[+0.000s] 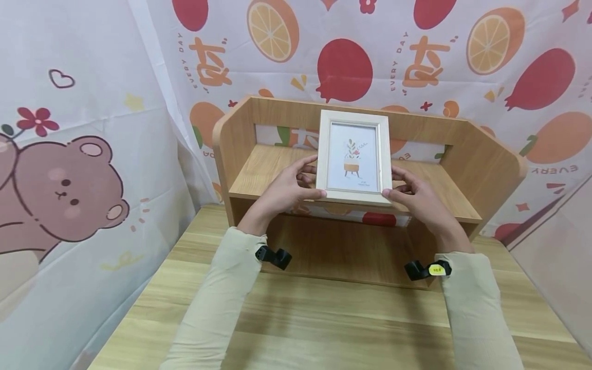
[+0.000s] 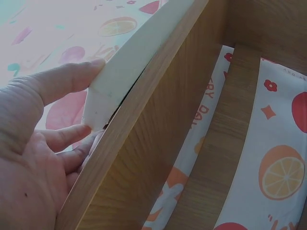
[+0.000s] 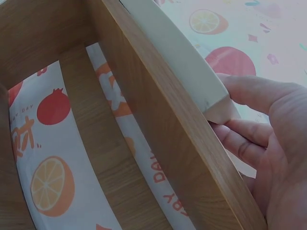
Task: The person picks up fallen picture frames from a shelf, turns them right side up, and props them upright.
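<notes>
A pale picture frame (image 1: pixel 355 197) with a potted-plant print stands leaning slightly back at the middle shelf board (image 1: pixel 282 163) of a small wooden desk shelf. My left hand (image 1: pixel 288 188) grips its lower left corner, thumb in front and fingers round the side edge. On the opposite lower corner my right hand (image 1: pixel 418 198) holds it the same way. In the left wrist view the frame's edge (image 2: pixel 129 62) lies close along the board's front edge, between thumb and fingers. The right wrist view has the frame's other corner (image 3: pixel 221 108) pinched likewise, right at the board.
The shelf unit's side panels (image 1: pixel 497 169) rise at both ends, with a lower compartment (image 1: pixel 342 246) under the board. It stands on a wood-grain table (image 1: pixel 342 324). Fruit-print cloth (image 1: pixel 296 61) hangs behind, and a bear-print cloth (image 1: pixel 92 195) hangs at the left.
</notes>
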